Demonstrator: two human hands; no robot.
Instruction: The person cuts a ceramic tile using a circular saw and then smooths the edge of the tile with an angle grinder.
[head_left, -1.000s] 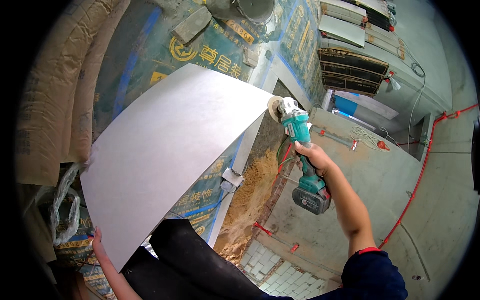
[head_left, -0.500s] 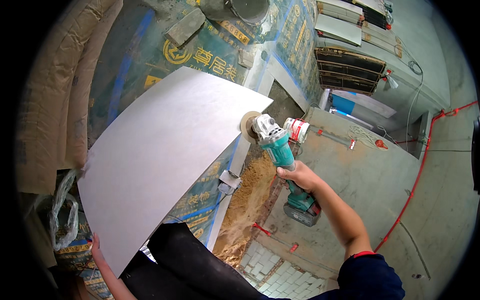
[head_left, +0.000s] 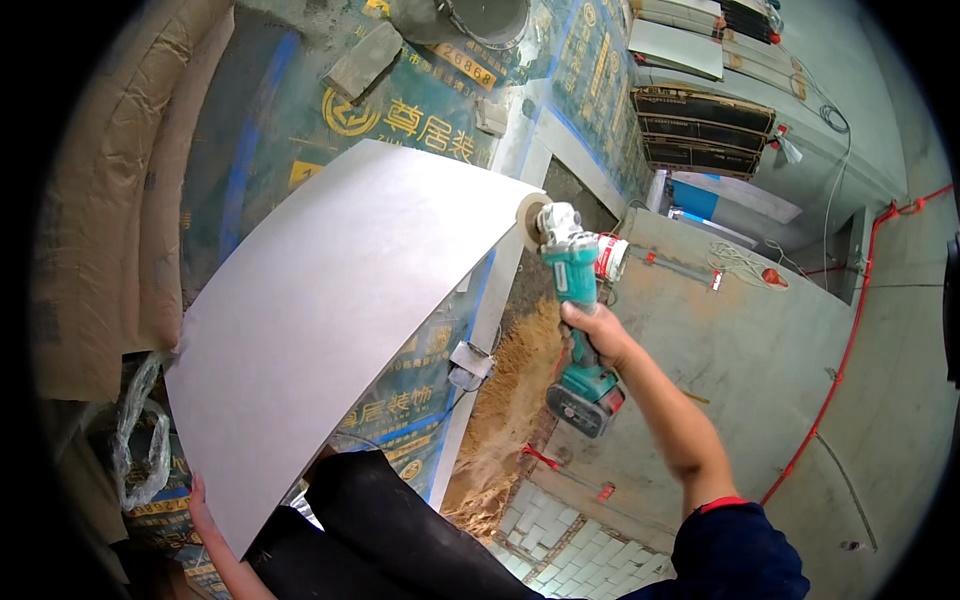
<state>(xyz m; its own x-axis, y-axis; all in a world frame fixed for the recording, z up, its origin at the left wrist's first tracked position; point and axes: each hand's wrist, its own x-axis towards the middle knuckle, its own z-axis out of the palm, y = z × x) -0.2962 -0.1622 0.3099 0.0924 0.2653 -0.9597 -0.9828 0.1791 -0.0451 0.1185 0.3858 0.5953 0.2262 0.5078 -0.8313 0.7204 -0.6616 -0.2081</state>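
Observation:
My right hand [head_left: 595, 335] is wrapped round the handle of a teal cordless angle grinder [head_left: 570, 270] with a black battery at its base. Its pale disc [head_left: 530, 225] is at the upper right corner of a large white panel [head_left: 330, 300]; whether they touch I cannot tell. My left hand [head_left: 205, 515] grips the panel's lower left edge. Just right of the grinder's head stands a white and red bucket [head_left: 612, 255], partly hidden by the tool.
Brown paper-wrapped material [head_left: 110, 230] lines the left, beside crumpled plastic [head_left: 140, 450]. A concrete block [head_left: 360, 60] and a grey bucket [head_left: 480, 15] are at the top. Sand [head_left: 505, 390] lies right of the panel. Stacked boxes [head_left: 700, 130] and red conduit [head_left: 848, 345] are further right.
The grinder moved down and left along the panel's edge, then back up and right to the corner. The white and red bucket came into view behind it.

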